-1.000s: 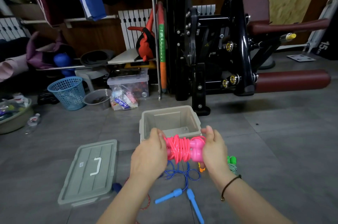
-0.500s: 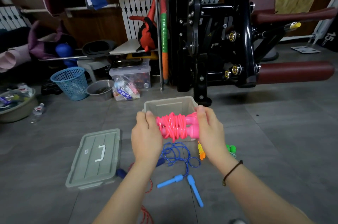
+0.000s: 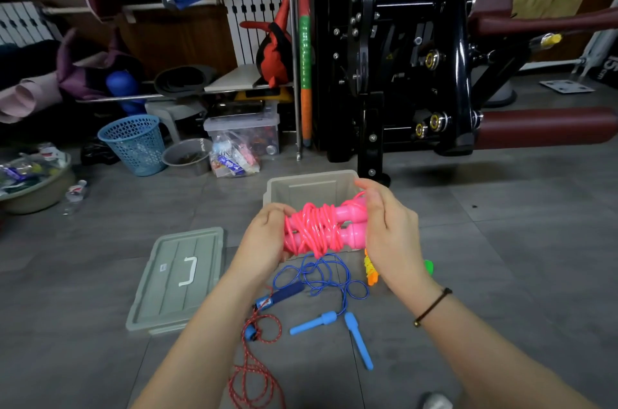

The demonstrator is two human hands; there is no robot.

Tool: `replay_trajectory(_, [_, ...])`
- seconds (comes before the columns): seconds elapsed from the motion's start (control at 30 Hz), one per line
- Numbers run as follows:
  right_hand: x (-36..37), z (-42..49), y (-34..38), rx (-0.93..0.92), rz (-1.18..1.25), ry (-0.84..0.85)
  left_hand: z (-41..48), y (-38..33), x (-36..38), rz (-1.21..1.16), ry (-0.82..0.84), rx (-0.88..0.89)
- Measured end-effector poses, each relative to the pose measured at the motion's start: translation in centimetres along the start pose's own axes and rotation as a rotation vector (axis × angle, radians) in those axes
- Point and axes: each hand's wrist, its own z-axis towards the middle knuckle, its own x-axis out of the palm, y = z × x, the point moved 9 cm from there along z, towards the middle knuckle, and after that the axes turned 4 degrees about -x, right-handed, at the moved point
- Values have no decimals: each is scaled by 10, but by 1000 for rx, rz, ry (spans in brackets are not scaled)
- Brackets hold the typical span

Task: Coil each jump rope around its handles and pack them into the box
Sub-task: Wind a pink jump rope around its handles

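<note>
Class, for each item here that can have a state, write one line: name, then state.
pink jump rope, coiled round its handles, held up
box, open
lid, off, flat on the floor
blue jump rope, uncoiled on the floor
red jump rope, uncoiled on the floor
left hand, grips one end of the pink jump rope
right hand, grips the other end

Dim, even indoor light, soft shadows, slight overall blur, strong wide-angle bending toward the edges.

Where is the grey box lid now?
In the head view, the grey box lid lies on the floor, left of the left hand and the box.
</note>
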Motion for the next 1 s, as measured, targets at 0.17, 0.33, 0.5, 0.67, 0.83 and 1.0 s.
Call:
replay_trajectory(0.17, [9,-1,-30,377,256,13,0,-17,1,34,80,145])
replay_trajectory(0.33, [12,-5,-37,446,307,-20,-1,-20,13,-312,192,71])
replay_trajectory(0.5, [13,-2,-46,448,266,16,-16,-11,53,-620,520,-137])
replay_trajectory(0.67, [18,-4,-61,537,193,64,-16,-15,56,-744,499,-62])
replay_trajectory(0.83, [20,-8,-69,625,170,46,-16,-20,57,-717,419,-6])
replay_trajectory(1.0, [17,0,-57,459,41,-78,-11,-13,42,-708,157,34])
